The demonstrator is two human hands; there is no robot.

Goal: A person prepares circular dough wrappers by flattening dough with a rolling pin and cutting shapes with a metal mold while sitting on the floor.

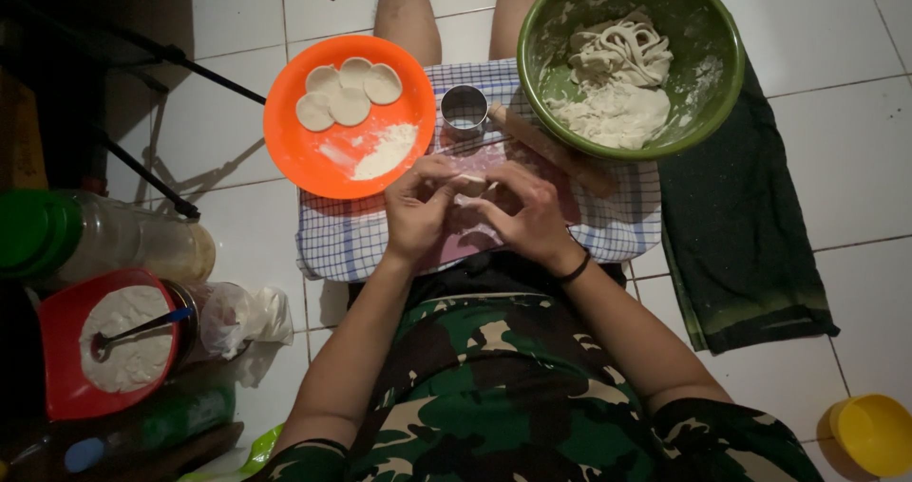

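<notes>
1. Green bowl (pixel 724 59) on the floor holds dough scraps and flour, beside a checked cloth (pixel 332 240) with a pink mat.
2. Orange plate (pixel 294 150) carries four cut dough rounds (pixel 348 94) and loose flour.
3. Metal ring cutter (pixel 464 110) and a rolling pin (pixel 551 150) lie above the hands.
4. Left hand (pixel 418 207) and right hand (pixel 527 218) pinch one dough round (pixel 472 186) over the mat; shaping looks under way, and the next move likely needs gentle, even pressure.
</notes>
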